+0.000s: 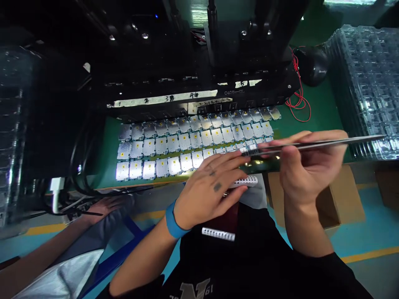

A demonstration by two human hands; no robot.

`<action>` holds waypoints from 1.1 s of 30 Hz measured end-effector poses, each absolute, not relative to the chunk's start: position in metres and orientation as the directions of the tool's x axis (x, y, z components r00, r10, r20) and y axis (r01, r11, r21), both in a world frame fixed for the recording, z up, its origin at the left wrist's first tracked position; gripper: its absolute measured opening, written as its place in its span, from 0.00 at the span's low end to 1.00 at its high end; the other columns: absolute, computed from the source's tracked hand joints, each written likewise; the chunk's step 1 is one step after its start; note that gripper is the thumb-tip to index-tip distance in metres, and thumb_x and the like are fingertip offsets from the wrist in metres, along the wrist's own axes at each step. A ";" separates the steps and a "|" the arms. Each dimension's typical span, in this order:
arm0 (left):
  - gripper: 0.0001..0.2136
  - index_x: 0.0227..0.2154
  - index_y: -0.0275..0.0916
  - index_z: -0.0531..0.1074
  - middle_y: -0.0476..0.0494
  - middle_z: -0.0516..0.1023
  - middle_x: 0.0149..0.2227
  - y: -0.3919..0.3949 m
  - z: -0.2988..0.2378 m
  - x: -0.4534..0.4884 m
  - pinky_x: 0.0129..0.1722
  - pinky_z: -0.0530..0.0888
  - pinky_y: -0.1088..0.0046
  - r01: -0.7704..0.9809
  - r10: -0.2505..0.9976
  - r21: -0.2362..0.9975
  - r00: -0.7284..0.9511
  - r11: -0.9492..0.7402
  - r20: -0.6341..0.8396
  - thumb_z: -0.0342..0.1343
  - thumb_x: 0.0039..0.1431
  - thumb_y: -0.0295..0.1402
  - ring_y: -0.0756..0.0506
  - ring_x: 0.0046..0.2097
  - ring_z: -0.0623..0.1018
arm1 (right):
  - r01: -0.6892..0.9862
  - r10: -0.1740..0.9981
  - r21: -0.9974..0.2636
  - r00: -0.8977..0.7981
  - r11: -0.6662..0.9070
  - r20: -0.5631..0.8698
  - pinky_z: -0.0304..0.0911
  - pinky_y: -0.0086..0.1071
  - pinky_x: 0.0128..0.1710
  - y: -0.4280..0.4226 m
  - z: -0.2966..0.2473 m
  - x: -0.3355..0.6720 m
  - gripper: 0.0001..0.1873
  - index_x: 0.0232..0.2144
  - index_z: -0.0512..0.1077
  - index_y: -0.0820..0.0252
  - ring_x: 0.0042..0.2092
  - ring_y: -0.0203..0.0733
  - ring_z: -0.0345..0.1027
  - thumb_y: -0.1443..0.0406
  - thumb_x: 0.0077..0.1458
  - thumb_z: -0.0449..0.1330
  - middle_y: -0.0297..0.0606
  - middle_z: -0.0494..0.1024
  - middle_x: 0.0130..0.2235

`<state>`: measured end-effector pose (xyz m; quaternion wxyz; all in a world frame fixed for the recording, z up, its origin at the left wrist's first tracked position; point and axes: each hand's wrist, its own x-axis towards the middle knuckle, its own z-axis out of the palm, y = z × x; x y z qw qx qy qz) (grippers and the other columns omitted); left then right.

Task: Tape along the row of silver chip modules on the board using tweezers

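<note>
My right fingers (291, 151) are closed on long steel tweezers (364, 138), whose tips point toward my left hand (208, 191). My left fingers (224, 164) lie extended above a white perforated strip (246, 181); I cannot tell whether they grip anything. Rows of silver plates (174, 145) with yellow dots lie at frame centre on a green mat (311, 108). Clear plastic trays (364, 91) are stacked at upper right.

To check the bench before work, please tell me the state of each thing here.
Right hand: gripping the tweezers.
Steel tweezers: held level, tips over the modules.
Left hand: fingers extended, above the front row.
Metal-topped modules: lying in rows, yellow-dotted.
Clear plastic trays: stacked.
Red wire: loosely coiled.
</note>
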<state>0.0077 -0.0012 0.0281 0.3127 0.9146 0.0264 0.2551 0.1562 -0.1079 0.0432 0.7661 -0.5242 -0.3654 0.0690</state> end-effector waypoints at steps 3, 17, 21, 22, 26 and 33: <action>0.09 0.47 0.42 0.70 0.45 0.82 0.45 0.000 0.029 0.005 0.51 0.77 0.63 -0.141 0.341 0.737 0.819 -0.661 0.462 0.57 0.66 0.31 0.45 0.50 0.81 | 0.233 0.522 -0.858 0.711 0.458 0.472 0.79 0.35 0.29 -0.115 0.055 0.140 0.11 0.40 0.69 0.54 0.33 0.39 0.77 0.67 0.59 0.68 0.30 0.77 0.32; 0.08 0.44 0.42 0.74 0.49 0.84 0.40 -0.009 0.036 0.004 0.41 0.78 0.73 -0.108 0.472 0.787 0.748 -0.607 0.466 0.60 0.63 0.27 0.50 0.41 0.82 | 0.347 0.510 -0.801 0.632 0.487 0.584 0.81 0.35 0.32 -0.115 0.052 0.134 0.14 0.40 0.68 0.54 0.34 0.40 0.78 0.73 0.57 0.67 0.30 0.75 0.32; 0.08 0.44 0.41 0.74 0.49 0.83 0.40 -0.009 0.036 0.004 0.40 0.78 0.73 -0.111 0.477 0.796 0.749 -0.595 0.460 0.61 0.62 0.26 0.50 0.40 0.82 | 0.333 0.515 -0.789 0.616 0.516 0.596 0.80 0.35 0.30 -0.115 0.052 0.135 0.17 0.42 0.69 0.54 0.35 0.40 0.77 0.76 0.56 0.66 0.30 0.75 0.32; 0.08 0.44 0.41 0.74 0.48 0.83 0.39 -0.009 0.036 0.004 0.40 0.78 0.73 -0.111 0.477 0.798 0.750 -0.593 0.459 0.61 0.62 0.26 0.49 0.40 0.82 | 0.339 0.514 -0.790 0.616 0.511 0.597 0.80 0.34 0.29 -0.115 0.052 0.134 0.17 0.43 0.69 0.54 0.34 0.40 0.77 0.76 0.56 0.66 0.30 0.75 0.32; 0.08 0.43 0.41 0.74 0.48 0.83 0.39 -0.010 0.036 0.003 0.39 0.78 0.72 -0.105 0.464 0.794 0.763 -0.599 0.450 0.61 0.63 0.27 0.49 0.39 0.82 | 0.348 0.510 -0.790 0.618 0.505 0.598 0.80 0.33 0.31 -0.116 0.051 0.132 0.15 0.41 0.68 0.55 0.33 0.39 0.77 0.76 0.56 0.66 0.30 0.76 0.31; 0.08 0.46 0.39 0.71 0.42 0.81 0.49 -0.004 0.028 0.007 0.52 0.75 0.63 -0.075 0.302 0.630 0.829 -0.773 0.470 0.59 0.65 0.30 0.45 0.52 0.79 | 0.286 0.488 -0.841 0.709 0.460 0.508 0.77 0.30 0.23 -0.108 0.039 0.174 0.14 0.38 0.64 0.53 0.28 0.38 0.76 0.68 0.58 0.68 0.27 0.74 0.31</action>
